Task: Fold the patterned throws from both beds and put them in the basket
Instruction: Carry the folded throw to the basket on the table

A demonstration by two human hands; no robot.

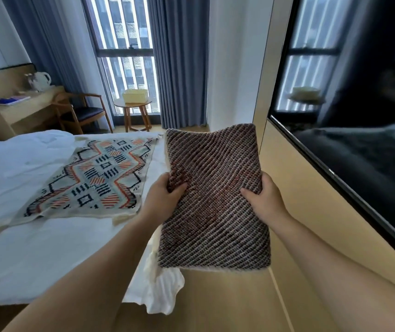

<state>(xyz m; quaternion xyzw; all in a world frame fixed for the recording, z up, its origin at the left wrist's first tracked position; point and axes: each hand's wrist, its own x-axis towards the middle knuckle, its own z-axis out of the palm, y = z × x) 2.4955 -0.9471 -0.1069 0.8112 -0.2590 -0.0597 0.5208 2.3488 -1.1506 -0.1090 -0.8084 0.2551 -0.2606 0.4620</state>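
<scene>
A folded throw (215,200), its brown and grey woven back outward, is held up in front of me beside the bed's corner. My left hand (165,195) grips its left edge and my right hand (264,195) grips its right edge. A second patterned throw (96,178), pale with orange and navy diamonds, lies spread flat and skewed on the white bed (24,236). The pale yellow basket (135,95) stands on a small round wooden table (133,109) by the window, far ahead.
A wooden wall panel with a dark TV screen (347,144) runs along the right. A wooden chair (81,113) and a desk (19,111) with a kettle stand at the back left. Wooden floor runs between bed and wall toward the window.
</scene>
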